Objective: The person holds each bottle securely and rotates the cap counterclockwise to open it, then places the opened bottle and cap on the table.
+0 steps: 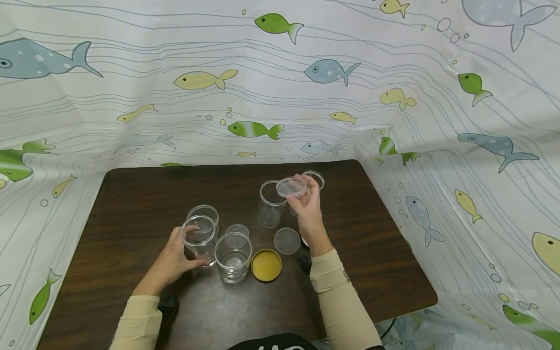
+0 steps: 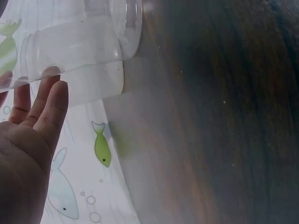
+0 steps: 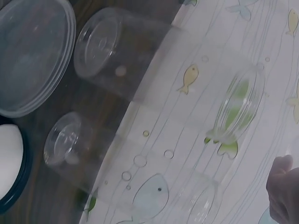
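Observation:
My left hand point(image 1: 174, 257) grips a clear plastic jar point(image 1: 199, 240), thumb near its base and fingers at its side. In the left wrist view, the fingertips touch the wall of that jar point(image 2: 74, 49). My right hand point(image 1: 309, 210) pinches a clear round lid point(image 1: 291, 187) by its edge, above the rim of an upright clear jar point(image 1: 269, 214). Only part of the right hand point(image 3: 281, 192) shows in the right wrist view. Beside the left hand's jar stands another open clear jar point(image 1: 233, 265).
More clear jars stand behind, one point(image 1: 204, 210) at left and one point(image 1: 316, 178) behind the right hand. A smaller clear container point(image 1: 238, 229) stands midway. A gold lid point(image 1: 266, 265), a clear lid point(image 1: 287, 241) and a dark-rimmed white lid point(image 3: 9, 163) lie on the wooden table point(image 1: 358, 262).

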Available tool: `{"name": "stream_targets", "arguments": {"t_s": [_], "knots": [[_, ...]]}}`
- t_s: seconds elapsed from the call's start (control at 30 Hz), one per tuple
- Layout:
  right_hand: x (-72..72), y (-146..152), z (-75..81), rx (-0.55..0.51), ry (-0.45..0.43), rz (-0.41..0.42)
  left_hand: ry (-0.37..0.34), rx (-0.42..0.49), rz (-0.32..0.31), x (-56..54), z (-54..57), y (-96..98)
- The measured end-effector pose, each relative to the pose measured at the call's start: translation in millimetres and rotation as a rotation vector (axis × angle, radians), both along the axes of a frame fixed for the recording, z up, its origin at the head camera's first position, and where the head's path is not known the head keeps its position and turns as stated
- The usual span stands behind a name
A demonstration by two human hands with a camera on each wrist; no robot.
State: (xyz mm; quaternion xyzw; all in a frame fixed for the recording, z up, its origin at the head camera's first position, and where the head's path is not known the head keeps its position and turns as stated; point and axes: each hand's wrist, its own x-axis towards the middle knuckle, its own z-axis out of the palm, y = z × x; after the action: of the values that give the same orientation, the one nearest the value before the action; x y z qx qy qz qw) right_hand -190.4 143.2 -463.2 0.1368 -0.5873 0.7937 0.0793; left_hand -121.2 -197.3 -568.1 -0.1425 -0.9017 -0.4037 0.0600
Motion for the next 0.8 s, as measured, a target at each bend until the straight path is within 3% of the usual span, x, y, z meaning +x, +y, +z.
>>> {"name": "stream_targets", "arguments": {"t_s": [0.37, 0.63, 0.8], "knots": [[-7.5, 45, -2.9, -0.064, 0.036, -0.152, -0.036, -0.020, -0.010, 0.9, -0.8, 0.0], [-8.5, 72, -9.0, -0.115, -0.009, -0.272, -0.056, -0.023, -0.011, 0.2, -2.0, -1.8], [-10.6, 92, -16.2, -0.035, -0.091, -0.371, -0.060, -0.031, -0.008, 0.3, -3.0, -1.7]]}}
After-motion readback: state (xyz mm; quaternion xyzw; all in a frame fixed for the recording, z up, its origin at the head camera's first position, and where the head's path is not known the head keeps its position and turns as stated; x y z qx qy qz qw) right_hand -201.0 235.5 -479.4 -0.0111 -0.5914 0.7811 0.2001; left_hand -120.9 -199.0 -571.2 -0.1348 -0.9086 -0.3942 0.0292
